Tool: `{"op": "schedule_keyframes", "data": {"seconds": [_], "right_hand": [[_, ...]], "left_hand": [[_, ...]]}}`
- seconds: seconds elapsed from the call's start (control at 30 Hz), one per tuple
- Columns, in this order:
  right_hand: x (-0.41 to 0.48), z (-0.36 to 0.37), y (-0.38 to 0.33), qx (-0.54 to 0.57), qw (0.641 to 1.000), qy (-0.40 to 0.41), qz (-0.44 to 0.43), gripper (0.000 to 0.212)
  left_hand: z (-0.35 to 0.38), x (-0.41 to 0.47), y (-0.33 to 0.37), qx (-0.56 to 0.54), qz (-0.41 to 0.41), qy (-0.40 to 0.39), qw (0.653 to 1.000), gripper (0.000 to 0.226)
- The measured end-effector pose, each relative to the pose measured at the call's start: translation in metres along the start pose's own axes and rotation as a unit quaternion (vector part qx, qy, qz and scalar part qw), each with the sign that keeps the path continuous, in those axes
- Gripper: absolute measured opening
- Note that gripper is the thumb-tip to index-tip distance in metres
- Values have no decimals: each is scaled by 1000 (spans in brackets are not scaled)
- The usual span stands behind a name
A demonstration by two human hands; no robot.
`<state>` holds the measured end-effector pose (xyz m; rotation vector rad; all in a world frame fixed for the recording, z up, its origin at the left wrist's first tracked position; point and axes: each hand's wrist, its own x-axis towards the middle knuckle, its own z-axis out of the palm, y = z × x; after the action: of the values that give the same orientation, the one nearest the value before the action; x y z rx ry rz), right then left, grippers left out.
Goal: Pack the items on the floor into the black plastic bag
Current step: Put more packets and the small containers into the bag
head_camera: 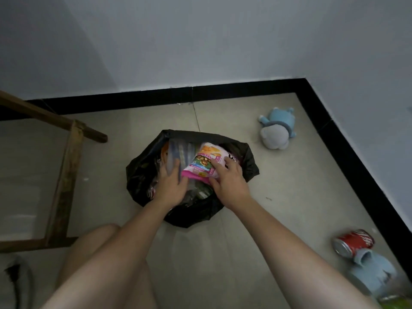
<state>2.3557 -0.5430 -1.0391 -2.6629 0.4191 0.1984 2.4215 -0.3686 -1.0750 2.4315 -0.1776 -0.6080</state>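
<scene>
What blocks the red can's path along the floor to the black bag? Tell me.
Nothing visible does. The red can lies on bare floor, a pale blue item touching its near side, away from the black bag. Both hands are at the bag's mouth.

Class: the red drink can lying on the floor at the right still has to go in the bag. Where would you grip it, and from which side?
Probably around the middle of its round body, from above. The red drink can lies on its side, silver end towards the camera, so fingers can straddle it. A pale blue soft item touches its near end, so avoid approaching from there.
</scene>
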Motion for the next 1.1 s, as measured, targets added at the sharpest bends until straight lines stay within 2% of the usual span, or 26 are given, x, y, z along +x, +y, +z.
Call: {"op": "schedule_keyframes", "data": {"seconds": [0.07,0.17,0.27,0.37,0.47,0.53,0.57,0.67,0.7,0.77,0.83,0.93,1.0,1.1], "right_hand": [[4,6,-2,-40,999,-1,10,58],[3,12,-2,-55,998,1,22,58],[-3,14,-5,-66,998,-14,13,62],[-6,13,-10,-88,996,-32,9,66],[-7,14,-14,-135,989,-53,-12,76],[-8,17,-16,-144,987,-68,-14,80],[-9,17,-17,-143,987,-72,-13,81],[-11,20,-21,-128,989,-71,-20,86],[-11,21,-24,-128,989,-70,-24,86],[-11,25,-28,-143,987,-71,-29,86],[-10,27,-32,-167,983,-71,-34,84],[-5,26,-38,-177,981,-70,-46,77],[-2,25,-43,-174,979,-68,-79,73],[1,32,-58,-195,965,-99,-147,83]], "left_hand": [[-4,1,-4,-51,20,7,998,58],[-19,-2,-14,-113,16,76,991,49],[-35,-5,-33,12,9,134,991,46],[-39,-3,-53,154,-14,60,986,67],[-39,2,-60,189,-87,-11,978,82],[-38,3,-59,208,-94,-7,974,70],[-39,2,-57,208,-83,22,974,58],[-50,-1,-44,134,-39,189,972,23],[-56,-1,-41,86,-35,244,965,19],[-68,-1,-37,-7,-39,324,945,24],[-74,-2,-37,-84,-45,373,923,27],[-75,-4,-38,-158,-22,393,906,23],[-73,-6,-39,-136,12,371,919,21],[-69,-14,-35,-133,46,324,936,19]]}}
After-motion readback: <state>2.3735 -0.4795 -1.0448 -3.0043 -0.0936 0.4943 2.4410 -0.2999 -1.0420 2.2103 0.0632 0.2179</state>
